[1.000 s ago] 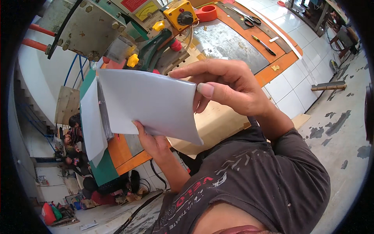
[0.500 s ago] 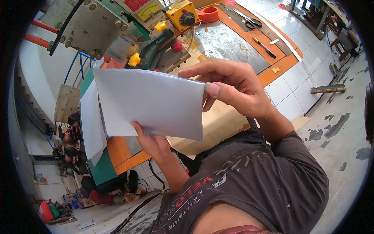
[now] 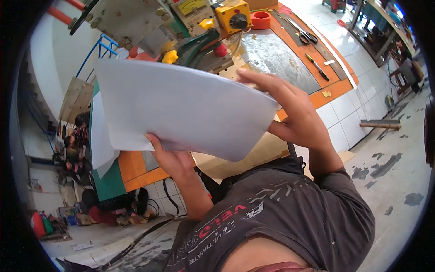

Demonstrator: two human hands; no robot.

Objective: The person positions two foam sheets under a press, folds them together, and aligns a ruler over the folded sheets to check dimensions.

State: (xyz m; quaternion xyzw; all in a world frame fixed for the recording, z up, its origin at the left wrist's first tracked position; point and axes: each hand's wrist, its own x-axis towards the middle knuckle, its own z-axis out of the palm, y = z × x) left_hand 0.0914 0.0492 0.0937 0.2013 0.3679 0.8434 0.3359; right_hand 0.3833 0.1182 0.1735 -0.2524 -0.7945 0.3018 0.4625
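Note:
A white sheet (image 3: 176, 104), perhaps with more layers behind it, is held up over the table, its right end curving. My left hand (image 3: 174, 158) grips its near edge, thumb on the face towards me and fingers hidden behind. At the right end my right hand (image 3: 299, 111) has the corner between its fingers, thumb behind the sheet and index finger stretched along the far edge. Another white sheet (image 3: 102, 140) hangs over the green mat (image 3: 108, 186) at the left. Brown paper (image 3: 249, 156) lies below my hands.
A machine with a yellow control box (image 3: 233, 18) and yellow knobs stands at the far side. Red tape roll (image 3: 260, 20), scissors (image 3: 308, 37), a pen (image 3: 317, 67) and a metal plate (image 3: 281, 59) lie on the orange tabletop (image 3: 333, 93). People (image 3: 81, 136) sit at the lower left.
The white sheet has come closer and reaches further right, its right end now bent. My right thumb has gone from the front of the sheet to behind it. My left hand keeps its grip.

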